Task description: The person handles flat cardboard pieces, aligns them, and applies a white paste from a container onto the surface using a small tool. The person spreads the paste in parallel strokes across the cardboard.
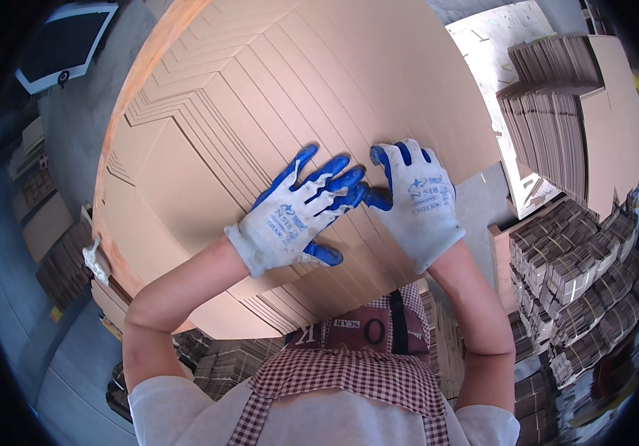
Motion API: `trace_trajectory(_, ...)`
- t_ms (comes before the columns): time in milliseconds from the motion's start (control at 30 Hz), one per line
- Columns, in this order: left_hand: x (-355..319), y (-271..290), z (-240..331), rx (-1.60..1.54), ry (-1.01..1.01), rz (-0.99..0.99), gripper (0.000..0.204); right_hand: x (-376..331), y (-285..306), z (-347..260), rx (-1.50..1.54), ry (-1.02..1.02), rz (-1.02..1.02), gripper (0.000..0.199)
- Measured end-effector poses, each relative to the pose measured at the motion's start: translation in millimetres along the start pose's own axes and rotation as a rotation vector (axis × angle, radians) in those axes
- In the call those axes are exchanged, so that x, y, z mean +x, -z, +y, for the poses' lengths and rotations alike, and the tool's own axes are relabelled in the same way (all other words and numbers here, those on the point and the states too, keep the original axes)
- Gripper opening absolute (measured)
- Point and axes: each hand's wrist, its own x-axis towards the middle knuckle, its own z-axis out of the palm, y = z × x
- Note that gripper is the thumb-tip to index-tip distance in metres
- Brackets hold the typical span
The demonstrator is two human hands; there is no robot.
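Note:
Flat brown cardboard sheets lie fanned out in overlapping steps in front of me, their edges running diagonally. My left hand, in a white work glove with blue-coated fingers, rests on the sheets with its fingers spread. Just to its right is my right hand, gloved the same way. Its fingers curl and its thumb points toward the left fingertips; the palm side is turned down, so whether it pinches a sheet edge is hidden.
An orange-brown wooden edge borders the sheets on the left. To the right, a stack of cut cardboard stands on a white surface. Below it sit tied cardboard bundles. A white-framed dark panel is at the far left.

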Motion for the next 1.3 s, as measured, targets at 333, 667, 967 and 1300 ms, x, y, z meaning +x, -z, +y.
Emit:
trace_trajectory(333,-5,-8,0,-0.006,0.010,0.001,0.097,1,0,2,-0.016,0.007,-0.027,0.051)
trace_trajectory(667,-27,-18,-11,-0.023,-0.051,0.214,0.083,-5,-1,-2,0.040,0.023,0.055,0.049)
trace_trajectory(967,-27,-23,-4,-0.102,-0.053,0.310,0.074,-24,-29,-11,0.133,0.038,0.143,0.053)
trace_trajectory(1300,-32,-21,1,-0.082,-0.026,0.277,0.076,-24,-30,-12,0.174,0.014,0.156,0.055)
